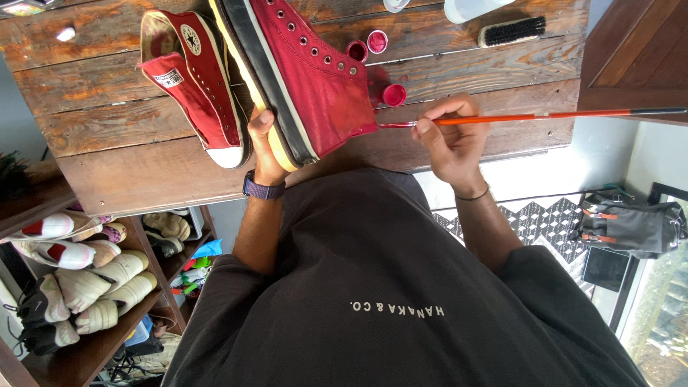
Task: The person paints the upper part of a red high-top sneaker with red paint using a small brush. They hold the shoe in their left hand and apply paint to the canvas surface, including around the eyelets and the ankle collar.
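My left hand [262, 140] grips a red high-top canvas shoe [315, 79] by its cream and black sole, holding it tilted on edge over the wooden table [107, 100]. My right hand [451, 140] pinches a long orange-handled paintbrush [559, 115]. The brush tip touches the lower edge of the shoe's red side. An open pot of red paint [393, 94] stands just above the brush tip. A second red high-top shoe [193, 79] lies on the table to the left, beside the held one. A dark watch is on my left wrist.
Two more small red paint pots [377, 41] stand by the shoe's eyelets. A black-bristled scrub brush [512, 31] and a white cup [466, 8] sit at the far right of the table. A shoe rack [79, 287] with several shoes is at left, a grey bag [631, 226] at right.
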